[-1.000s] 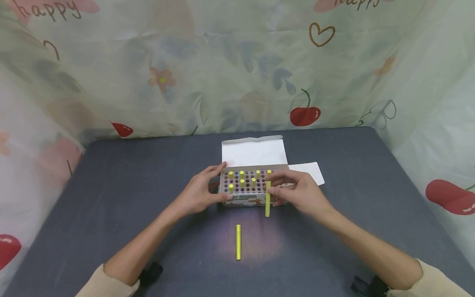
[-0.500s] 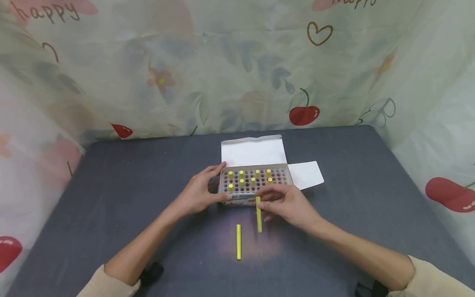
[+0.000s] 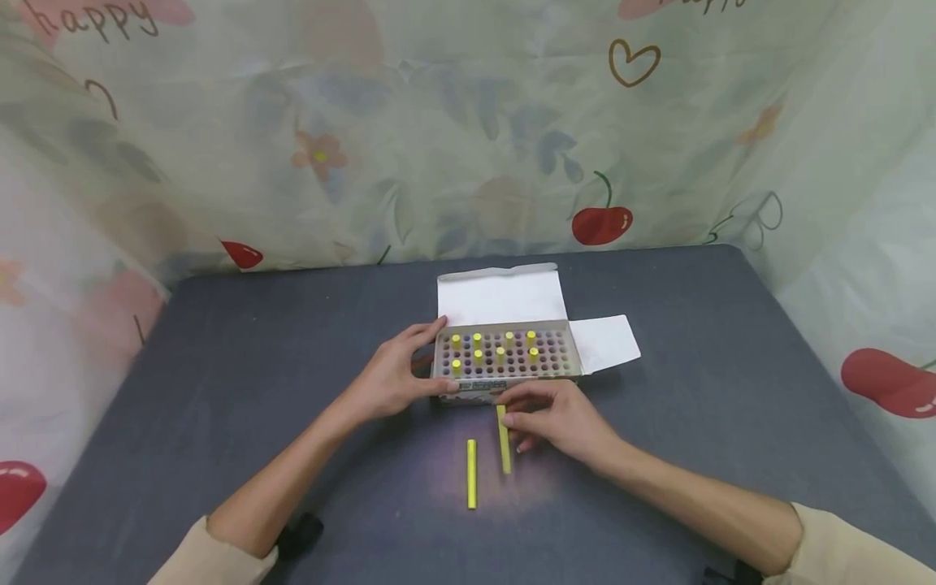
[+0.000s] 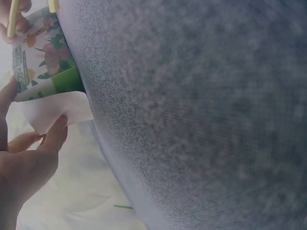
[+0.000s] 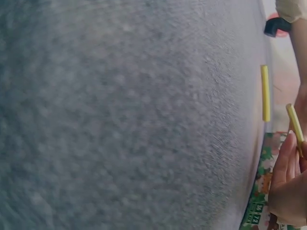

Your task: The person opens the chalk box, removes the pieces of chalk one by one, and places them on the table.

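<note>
An open printed cardboard box point(image 3: 559, 345) stands mid-table, with a grid of holes inside. Several yellow chalk sticks stand in the holes, mostly towards the left and middle. My left hand point(image 3: 391, 372) grips the box's left end, thumb on the front edge and fingers at the far side; a white end flap point(image 4: 57, 109) shows by its fingers in the left wrist view. In front of the box, my right hand point(image 3: 563, 418) pinches a yellow chalk stick point(image 3: 504, 447) between thumb and fingers, its lower end pointing down. Left of it another yellow chalk stick point(image 3: 471, 475) lies on the table.
The box's white lid point(image 3: 500, 296) is folded back behind it, and a white side flap point(image 3: 608, 341) sticks out to the right. A dark grey cloth covers the table point(image 3: 278, 349). A patterned curtain point(image 3: 439, 146) hangs behind and at both sides.
My right hand has moved left and towards me with its chalk stick, from over the box's right part to in front of the box. My left hand has stayed on the box.
</note>
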A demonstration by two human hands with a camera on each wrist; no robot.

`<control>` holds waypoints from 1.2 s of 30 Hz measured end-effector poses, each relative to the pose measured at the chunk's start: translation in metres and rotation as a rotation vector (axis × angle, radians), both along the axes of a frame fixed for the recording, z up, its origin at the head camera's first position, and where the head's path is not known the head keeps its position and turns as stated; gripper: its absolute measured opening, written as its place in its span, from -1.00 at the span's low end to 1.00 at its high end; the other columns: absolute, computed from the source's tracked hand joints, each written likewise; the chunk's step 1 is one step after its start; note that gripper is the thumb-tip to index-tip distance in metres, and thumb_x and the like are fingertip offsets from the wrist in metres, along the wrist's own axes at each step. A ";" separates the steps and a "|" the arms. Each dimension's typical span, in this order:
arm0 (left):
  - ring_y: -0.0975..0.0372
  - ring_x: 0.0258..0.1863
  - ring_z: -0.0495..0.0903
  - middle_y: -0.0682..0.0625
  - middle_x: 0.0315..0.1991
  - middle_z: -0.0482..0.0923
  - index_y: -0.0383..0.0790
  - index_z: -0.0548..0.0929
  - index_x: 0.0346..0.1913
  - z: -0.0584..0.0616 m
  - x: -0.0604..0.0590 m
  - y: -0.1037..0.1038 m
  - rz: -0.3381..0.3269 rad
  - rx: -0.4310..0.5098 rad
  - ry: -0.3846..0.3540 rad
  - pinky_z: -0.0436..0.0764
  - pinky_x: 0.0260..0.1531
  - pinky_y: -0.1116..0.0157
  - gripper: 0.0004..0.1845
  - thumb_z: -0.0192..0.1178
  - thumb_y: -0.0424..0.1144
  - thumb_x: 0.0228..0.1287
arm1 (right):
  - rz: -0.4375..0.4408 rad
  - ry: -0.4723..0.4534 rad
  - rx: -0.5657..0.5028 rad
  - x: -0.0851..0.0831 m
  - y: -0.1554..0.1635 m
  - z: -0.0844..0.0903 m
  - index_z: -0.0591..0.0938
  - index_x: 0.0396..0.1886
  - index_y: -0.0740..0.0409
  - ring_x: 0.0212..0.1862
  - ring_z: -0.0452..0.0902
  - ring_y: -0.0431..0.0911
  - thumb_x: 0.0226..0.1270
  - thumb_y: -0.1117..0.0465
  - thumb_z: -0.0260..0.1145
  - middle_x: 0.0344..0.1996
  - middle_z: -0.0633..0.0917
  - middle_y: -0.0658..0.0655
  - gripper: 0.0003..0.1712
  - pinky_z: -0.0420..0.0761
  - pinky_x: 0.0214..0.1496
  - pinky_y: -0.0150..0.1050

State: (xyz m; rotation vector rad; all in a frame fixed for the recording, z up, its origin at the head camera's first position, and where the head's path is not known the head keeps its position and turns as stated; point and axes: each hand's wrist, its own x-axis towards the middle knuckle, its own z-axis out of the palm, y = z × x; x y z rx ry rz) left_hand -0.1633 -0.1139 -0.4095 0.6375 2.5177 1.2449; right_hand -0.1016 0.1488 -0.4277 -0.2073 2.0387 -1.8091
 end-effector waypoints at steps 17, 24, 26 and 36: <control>-0.13 0.30 0.43 -0.25 0.46 0.15 -0.07 0.09 0.59 0.000 -0.001 0.000 0.000 -0.012 0.007 0.69 0.05 0.15 0.00 0.46 -0.20 0.18 | 0.048 -0.111 -0.010 0.002 -0.007 -0.018 0.70 -0.07 0.38 -0.29 0.76 0.08 0.27 0.25 0.45 -0.31 0.76 0.24 -0.68 0.79 -0.29 -0.04; -0.12 0.30 0.44 -0.25 0.44 0.18 -0.09 0.10 0.58 -0.001 -0.001 -0.001 -0.005 0.005 0.016 0.68 0.05 0.16 0.00 0.47 -0.22 0.17 | 0.056 -0.127 -0.011 0.001 -0.010 -0.019 0.72 -0.09 0.39 -0.31 0.76 0.06 0.25 0.29 0.46 -0.32 0.77 0.25 -0.71 0.79 -0.28 -0.06; -0.12 0.29 0.44 -0.25 0.43 0.19 -0.09 0.10 0.58 -0.002 -0.001 -0.001 -0.005 0.008 0.017 0.68 0.05 0.16 0.00 0.47 -0.23 0.17 | 0.065 -0.127 -0.007 0.002 -0.011 -0.018 0.72 -0.09 0.40 -0.30 0.76 0.06 0.26 0.29 0.45 -0.31 0.77 0.25 -0.71 0.79 -0.27 -0.08; -0.13 0.28 0.46 -0.25 0.41 0.21 -0.09 0.10 0.58 -0.001 -0.001 0.000 -0.005 0.007 0.015 0.69 0.03 0.17 -0.01 0.47 -0.23 0.17 | 0.075 -0.122 0.047 0.003 -0.013 -0.019 0.76 -0.12 0.37 -0.32 0.77 0.00 0.25 0.29 0.46 -0.34 0.78 0.23 -0.74 0.79 -0.27 -0.15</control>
